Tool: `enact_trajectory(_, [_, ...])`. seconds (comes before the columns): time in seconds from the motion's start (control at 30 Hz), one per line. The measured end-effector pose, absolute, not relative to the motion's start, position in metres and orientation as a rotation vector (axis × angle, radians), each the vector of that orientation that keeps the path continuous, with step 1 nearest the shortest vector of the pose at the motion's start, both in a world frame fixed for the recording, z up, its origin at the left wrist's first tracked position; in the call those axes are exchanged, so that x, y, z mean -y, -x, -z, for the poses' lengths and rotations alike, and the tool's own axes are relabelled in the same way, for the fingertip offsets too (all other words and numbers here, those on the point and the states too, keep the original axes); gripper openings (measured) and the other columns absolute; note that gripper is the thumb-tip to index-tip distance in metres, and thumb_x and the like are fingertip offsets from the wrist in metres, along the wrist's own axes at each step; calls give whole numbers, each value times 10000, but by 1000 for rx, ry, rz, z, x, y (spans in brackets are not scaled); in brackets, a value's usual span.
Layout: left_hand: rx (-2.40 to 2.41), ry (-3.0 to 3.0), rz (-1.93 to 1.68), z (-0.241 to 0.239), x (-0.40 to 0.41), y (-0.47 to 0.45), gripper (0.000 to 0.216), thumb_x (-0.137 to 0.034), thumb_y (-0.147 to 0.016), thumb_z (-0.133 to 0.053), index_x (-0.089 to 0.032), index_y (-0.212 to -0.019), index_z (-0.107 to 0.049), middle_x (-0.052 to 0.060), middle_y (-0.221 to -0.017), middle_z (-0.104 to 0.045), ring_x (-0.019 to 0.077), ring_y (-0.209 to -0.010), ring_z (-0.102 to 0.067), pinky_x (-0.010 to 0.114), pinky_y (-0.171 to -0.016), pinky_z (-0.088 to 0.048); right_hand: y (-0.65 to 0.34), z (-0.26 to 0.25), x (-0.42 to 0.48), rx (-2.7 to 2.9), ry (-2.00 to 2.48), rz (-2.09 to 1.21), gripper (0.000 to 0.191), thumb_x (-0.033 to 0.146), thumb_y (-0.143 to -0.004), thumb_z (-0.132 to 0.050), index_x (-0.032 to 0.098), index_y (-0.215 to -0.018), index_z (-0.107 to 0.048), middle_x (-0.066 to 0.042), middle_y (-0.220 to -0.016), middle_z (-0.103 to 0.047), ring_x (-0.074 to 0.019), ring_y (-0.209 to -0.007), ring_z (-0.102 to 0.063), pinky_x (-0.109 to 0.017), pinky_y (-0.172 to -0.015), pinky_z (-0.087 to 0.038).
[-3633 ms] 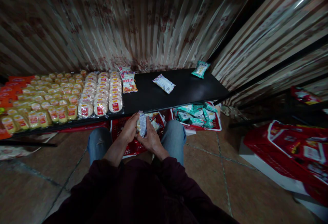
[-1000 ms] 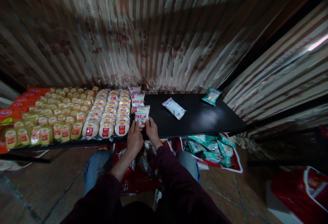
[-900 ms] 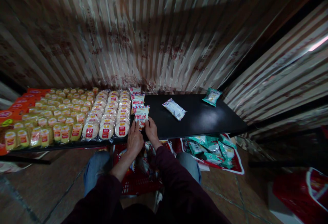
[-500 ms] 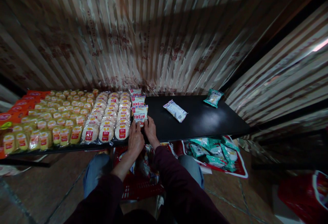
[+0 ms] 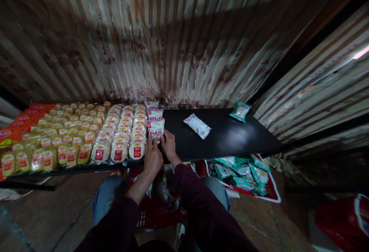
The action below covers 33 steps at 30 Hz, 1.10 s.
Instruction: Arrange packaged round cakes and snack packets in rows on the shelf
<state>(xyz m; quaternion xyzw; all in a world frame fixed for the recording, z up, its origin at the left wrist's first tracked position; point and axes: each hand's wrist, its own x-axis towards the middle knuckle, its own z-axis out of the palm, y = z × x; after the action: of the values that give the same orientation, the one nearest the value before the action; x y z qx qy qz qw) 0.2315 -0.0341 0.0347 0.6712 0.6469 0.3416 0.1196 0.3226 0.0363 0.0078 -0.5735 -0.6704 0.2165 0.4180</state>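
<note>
Backdrop: striped, shiny curtain fabric hangs behind and to the right of a low black worktop (image 5: 230, 136); brown floor tiles lie below.
Worktop, left part: covered with neat rows of wrapped snacks, small yellow packets (image 5: 52, 136) on the far left and round pale cakes with red labels (image 5: 123, 132) beside them.
Held packet: a white snack packet with red print and a striped top edge (image 5: 156, 127) lies flat on the worktop, just right of the round cakes and at the near end of a short column of like packets (image 5: 155, 111) running toward the curtain.
Left hand: the left hand (image 5: 152, 156) lies palm down at the worktop's near edge, fingers stretched forward and touching the packet's lower left corner; it is flat, not closed round anything.
Right hand: the right hand (image 5: 168, 146) rests beside it, fingers curled lightly on the packet's lower right edge, pressing rather than gripping.
Sleeves: both arms wear dark maroon sleeves; blue-jeaned knees show beneath.
Loose packets: one white packet with striped ends (image 5: 197, 126) lies askew near the middle of the bare black surface, and a teal packet (image 5: 240, 110) sits at the far right corner, well apart from the hands.
Below: a red basket (image 5: 157, 213) sits between the knees under the worktop edge, and a red tray (image 5: 273, 196) of teal packets lies on the floor to the right.
</note>
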Motion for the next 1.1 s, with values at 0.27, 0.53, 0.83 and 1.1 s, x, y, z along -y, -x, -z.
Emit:
enact_trajectory(0.27, [-1882, -1992, -1000, -33, 33, -234, 557, -28, -774, -409, 2, -1330, -408, 269, -1508, -218, 328, -1431, -130, 514, -1142, -219, -324, -6, -36, 1548, 1470, -626, 501, 367, -857, -457, 142, -1302, -512, -127, -1369, -513, -233, -1302, -413, -415, -1115, -276])
enact_trajectory(0.53, [-1889, -2033, -973, -24, 28, -234, 589, -24, -765, -403, 31, -1350, -355, 285, -1503, -219, 322, -1431, -110, 508, -1149, -215, -320, -3, -43, 1624, 1486, -623, 513, 395, -909, -388, 105, -1315, -507, -159, -1384, -494, -246, -1323, -399, -420, -1126, -267])
enact_trajectory(0.83, [-1917, -2082, -1010, -16, 26, -234, 638, -4, -738, -415, -15, -1372, -341, 245, -1520, -214, 307, -1436, -90, 500, -1147, -240, -321, -2, -44, 1648, 1507, -545, 491, 396, -908, -397, 122, -1296, -523, -148, -1332, -543, -240, -1275, -448, -418, -1099, -314])
enact_trajectory(1.1, [-1915, -2126, -1031, -13, 34, -235, 631, 18, -750, -410, -17, -1377, -351, 235, -1548, -116, 326, -1437, -57, 508, -1140, -243, -322, -3, -35, 1628, 1503, -538, 512, 385, -904, -403, 100, -1320, -492, -159, -1330, -544, -240, -1255, -473, -408, -1086, -340])
